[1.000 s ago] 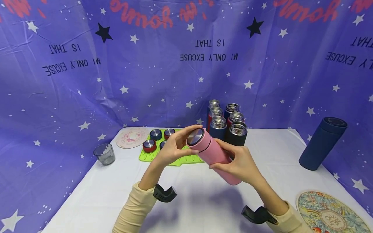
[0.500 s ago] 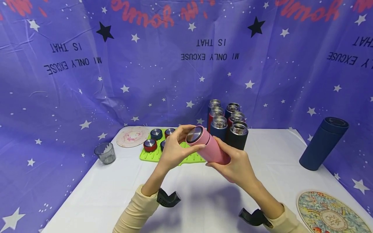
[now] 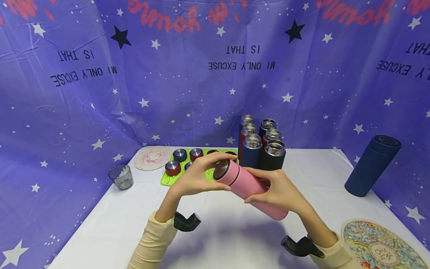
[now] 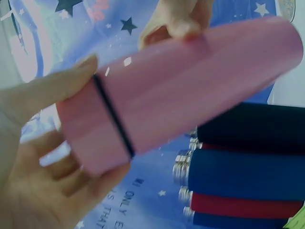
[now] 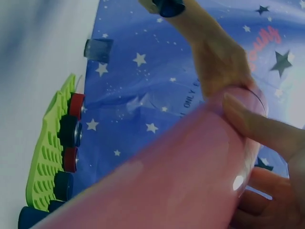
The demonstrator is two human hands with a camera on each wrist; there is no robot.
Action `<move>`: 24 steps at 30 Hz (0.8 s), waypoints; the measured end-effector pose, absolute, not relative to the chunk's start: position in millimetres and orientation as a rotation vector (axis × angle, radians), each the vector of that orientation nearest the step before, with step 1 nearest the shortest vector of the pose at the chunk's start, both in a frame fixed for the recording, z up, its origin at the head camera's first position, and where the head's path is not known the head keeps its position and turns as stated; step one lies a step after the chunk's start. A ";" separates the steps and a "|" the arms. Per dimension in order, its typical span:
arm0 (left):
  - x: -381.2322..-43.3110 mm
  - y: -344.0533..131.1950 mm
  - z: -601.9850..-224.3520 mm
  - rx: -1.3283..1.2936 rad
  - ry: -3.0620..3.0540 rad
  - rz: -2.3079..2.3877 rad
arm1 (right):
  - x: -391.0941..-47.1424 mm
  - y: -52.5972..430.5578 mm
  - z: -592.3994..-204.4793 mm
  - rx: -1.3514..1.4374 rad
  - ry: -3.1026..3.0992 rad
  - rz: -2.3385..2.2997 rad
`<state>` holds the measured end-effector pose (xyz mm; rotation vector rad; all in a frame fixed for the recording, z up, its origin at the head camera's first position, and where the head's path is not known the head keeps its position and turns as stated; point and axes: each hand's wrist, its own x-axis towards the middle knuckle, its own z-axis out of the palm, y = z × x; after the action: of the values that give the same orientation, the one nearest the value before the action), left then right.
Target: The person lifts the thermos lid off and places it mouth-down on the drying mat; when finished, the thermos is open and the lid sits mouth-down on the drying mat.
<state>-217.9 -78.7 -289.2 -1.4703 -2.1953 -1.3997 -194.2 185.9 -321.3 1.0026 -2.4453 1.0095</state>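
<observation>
A pink thermos bottle (image 3: 245, 184) is held tilted above the table, its capped end up and to the left. My left hand (image 3: 191, 178) grips the pink lid (image 4: 95, 129), thumb on one side and fingers on the other. A dark seam ring (image 4: 114, 114) runs between lid and body. Around the middle of the body my right hand (image 3: 283, 189) is wrapped, thumb toward the near side. In the right wrist view the bottle body (image 5: 162, 176) fills the foreground and hides part of the right fingers.
Several lidless bottles (image 3: 252, 149) stand grouped at the back. Left of them, a green mat (image 3: 167, 181) carries several bottle lids (image 3: 173, 168). A glass cup (image 3: 121, 177) and pink round mat (image 3: 152, 158) lie farther left; a tall blue bottle (image 3: 373, 166) and patterned round mat (image 3: 383, 244) are right.
The bottle has swung: its lid end dropped and its base moved right and down, so it lies flatter. Both hands shifted with it, the left one lower and leftward, the right one rightward.
</observation>
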 end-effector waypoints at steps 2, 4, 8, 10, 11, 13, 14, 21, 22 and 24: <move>-212.6 -80.7 -281.5 -1.532 -2.181 -1.386 | -194.9 189.4 -320.4 1.021 -2.465 1.018; -208.1 -81.4 -275.3 -1.560 -2.165 -1.378 | -195.2 191.4 -320.0 1.025 -2.469 1.003; -205.0 -81.1 -272.5 -1.517 -2.131 -1.370 | -194.8 191.5 -319.7 1.008 -2.446 0.957; -205.6 -81.0 -274.6 -1.478 -2.114 -1.373 | -193.8 190.7 -319.6 0.997 -2.428 0.929; -207.1 -80.9 -276.9 -1.453 -2.111 -1.372 | -193.2 190.1 -319.6 0.990 -2.421 0.917; -211.2 -80.5 -282.7 -1.392 -2.125 -1.377 | -191.6 188.6 -319.3 0.972 -2.407 0.905; -213.6 -80.2 -285.9 -1.351 -2.142 -1.379 | -190.6 187.7 -319.2 0.961 -2.401 0.902; -219.0 -77.2 -298.9 -0.986 -2.315 -1.422 | -184.3 180.7 -323.0 0.879 -2.313 0.733; -218.6 -77.0 -298.8 -0.956 -2.326 -1.414 | -183.9 179.9 -323.5 0.879 -2.294 0.697; -217.5 -77.1 -298.3 -0.925 -2.345 -1.385 | -183.2 178.7 -324.1 0.879 -2.266 0.638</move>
<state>-217.5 -77.1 -298.3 -0.9248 -2.3448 -1.3852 -183.2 178.7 -324.1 0.8793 -2.2660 0.6378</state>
